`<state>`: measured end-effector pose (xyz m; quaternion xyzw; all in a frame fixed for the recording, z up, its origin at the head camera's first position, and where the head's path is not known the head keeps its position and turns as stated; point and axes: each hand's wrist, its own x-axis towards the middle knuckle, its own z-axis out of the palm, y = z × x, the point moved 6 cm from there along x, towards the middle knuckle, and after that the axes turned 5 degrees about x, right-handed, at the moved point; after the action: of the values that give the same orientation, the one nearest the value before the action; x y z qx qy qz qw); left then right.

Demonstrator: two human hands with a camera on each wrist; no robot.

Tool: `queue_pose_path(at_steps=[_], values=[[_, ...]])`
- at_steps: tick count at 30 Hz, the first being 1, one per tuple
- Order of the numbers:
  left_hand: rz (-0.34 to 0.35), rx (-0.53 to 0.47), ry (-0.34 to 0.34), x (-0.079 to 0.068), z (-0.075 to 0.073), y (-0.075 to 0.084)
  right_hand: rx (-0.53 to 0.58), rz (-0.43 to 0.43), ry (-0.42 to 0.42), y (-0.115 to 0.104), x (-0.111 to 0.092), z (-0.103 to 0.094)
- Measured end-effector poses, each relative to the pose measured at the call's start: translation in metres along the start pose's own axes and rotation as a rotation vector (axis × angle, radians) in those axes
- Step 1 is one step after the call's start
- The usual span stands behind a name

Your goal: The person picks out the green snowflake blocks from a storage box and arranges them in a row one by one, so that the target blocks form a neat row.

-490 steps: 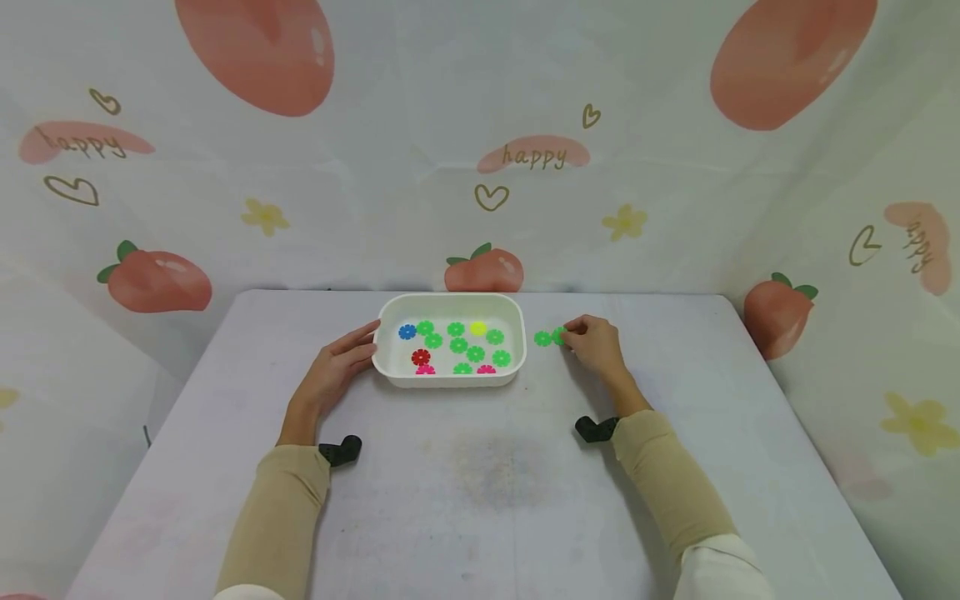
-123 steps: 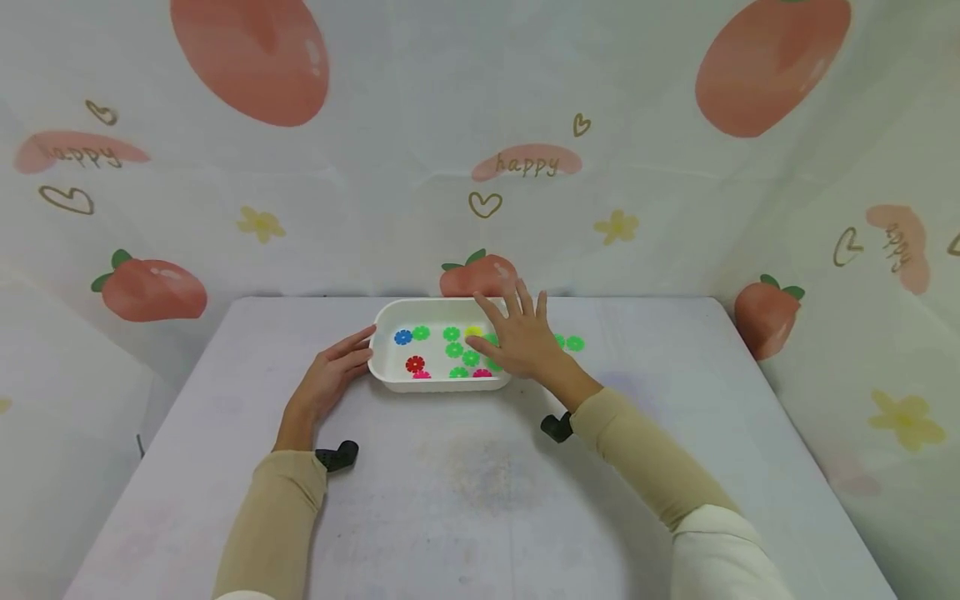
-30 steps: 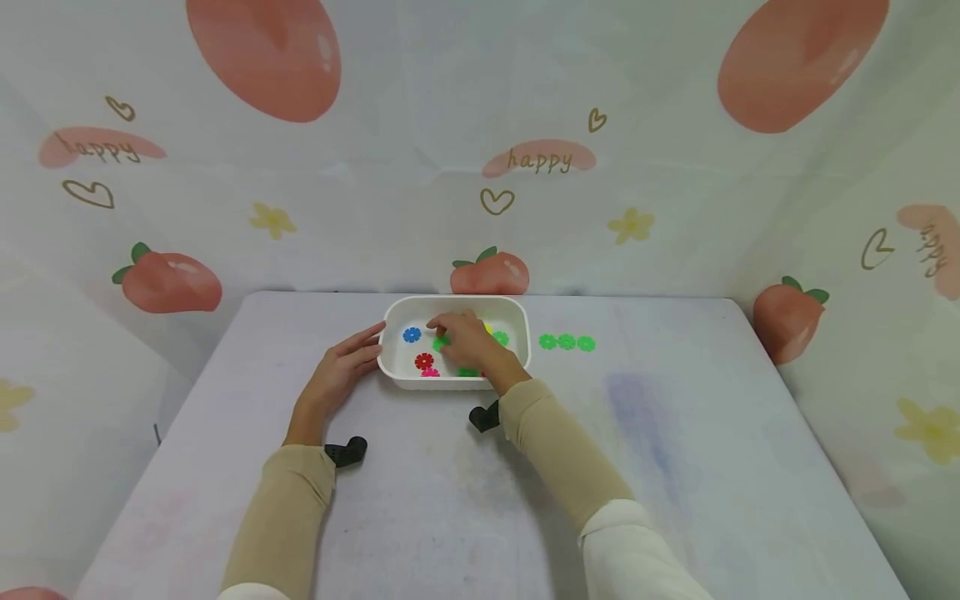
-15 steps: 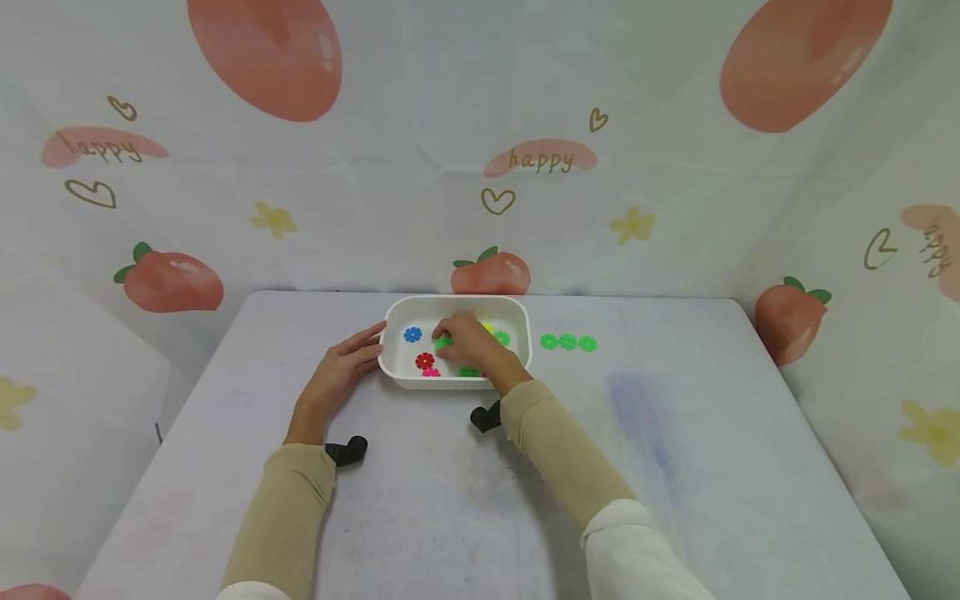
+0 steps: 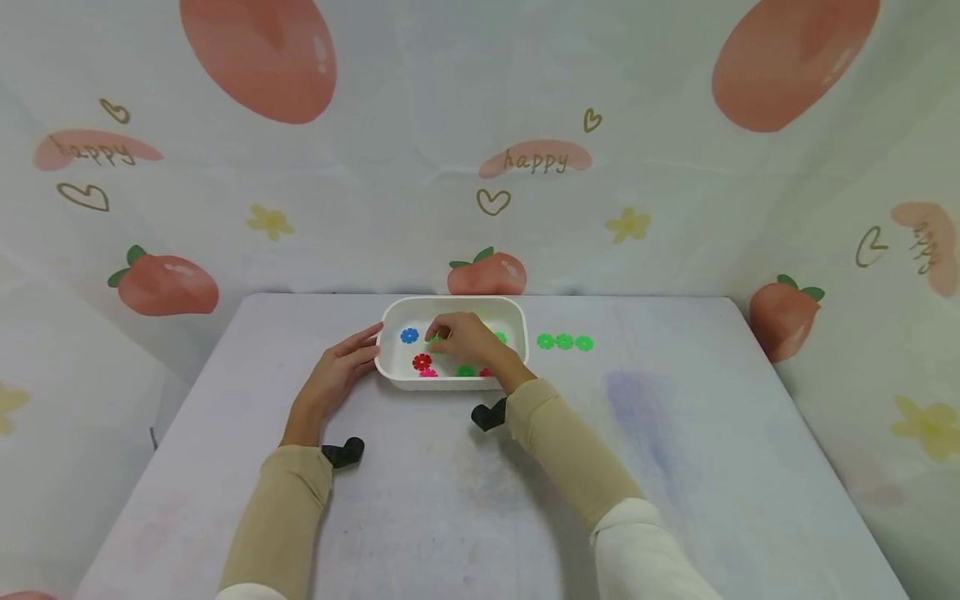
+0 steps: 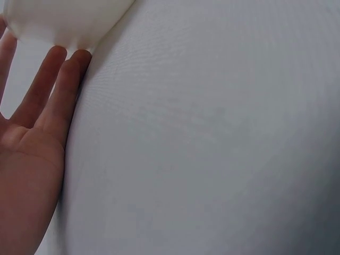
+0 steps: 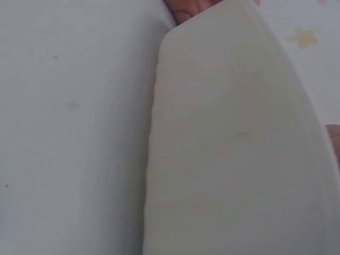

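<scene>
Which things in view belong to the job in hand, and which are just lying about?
Likely in the job:
- white tray, touched by the left hand
- green flower-shaped disc at the right hand's fingertips
- row of three green discs beside the tray

Apparently just there:
- blue disc, red disc and pink disc, in the tray
- fruit-print backdrop

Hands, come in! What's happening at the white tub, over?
Left hand touching white tub. Right hand inside, at green disc; grip unclear. Three green discs lined up outside. Right hand hides some tub floor.
</scene>
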<state>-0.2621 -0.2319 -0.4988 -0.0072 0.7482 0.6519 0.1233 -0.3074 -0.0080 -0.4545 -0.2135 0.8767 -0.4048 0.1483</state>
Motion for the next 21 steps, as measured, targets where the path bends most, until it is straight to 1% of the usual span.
queue_pose_path(at_steps=[7,11,15,21], values=[[0.000,0.024,-0.006,-0.002,0.001,0.002,0.086,-0.034,0.052,-0.008,-0.006,-0.012],[-0.004,0.007,-0.009,-0.003,0.001,0.003,0.136,-0.067,0.080,-0.011,-0.011,-0.014],[-0.012,-0.006,-0.009,-0.003,0.002,0.002,0.138,-0.067,0.112,-0.010,-0.017,-0.018],[-0.002,-0.005,-0.004,-0.002,0.001,0.001,0.152,-0.051,0.178,-0.005,-0.027,-0.032]])
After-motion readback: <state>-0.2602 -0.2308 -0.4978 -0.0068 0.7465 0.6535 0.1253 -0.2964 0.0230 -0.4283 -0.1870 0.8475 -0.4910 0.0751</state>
